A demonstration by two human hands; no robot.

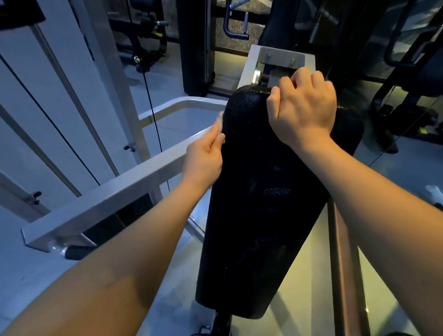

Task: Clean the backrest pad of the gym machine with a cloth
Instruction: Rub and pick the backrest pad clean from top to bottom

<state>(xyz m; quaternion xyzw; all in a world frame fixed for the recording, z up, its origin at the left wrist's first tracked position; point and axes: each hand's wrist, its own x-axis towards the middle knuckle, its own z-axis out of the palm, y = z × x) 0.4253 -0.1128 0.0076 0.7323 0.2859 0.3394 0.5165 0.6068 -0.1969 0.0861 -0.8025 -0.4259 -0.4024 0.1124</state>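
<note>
Nearest the lens, two bare forearms, reaching up and forward from the lower corners toward a gym machine; between them, a long black backrest pad point(258, 218), seen from above, with a pebbled, faintly glossy skin, rounded corners and a few faint marks across its middle; broad at the far, upper end, narrowing toward the end at the bottom of this wide-angle view.

Left hand point(205, 156): wrist straight, back of the hand up, thumb and fingers closed in a pinch on a pale cloth point(220, 120); only a thin sliver of cloth visible, pressed flat against the pad's upper left edge, just beyond the fingertips.

Right hand point(303, 105): bent down at the wrist, fingers curled tightly over the pad's top end, knuckles raised, thumb lying along the near face; a firm hold on the pad itself.

Cloth at the pad's left side, apart from the right hand's hold, to its left and a little lower.

Behind the pad's top end, a white metal bracket point(280, 54) with bolts; to the left, a white frame bar point(111, 192) running behind the left hand, and a thin black cable point(156, 125) hanging straight down; pale floor point(15, 250) beneath.
</note>
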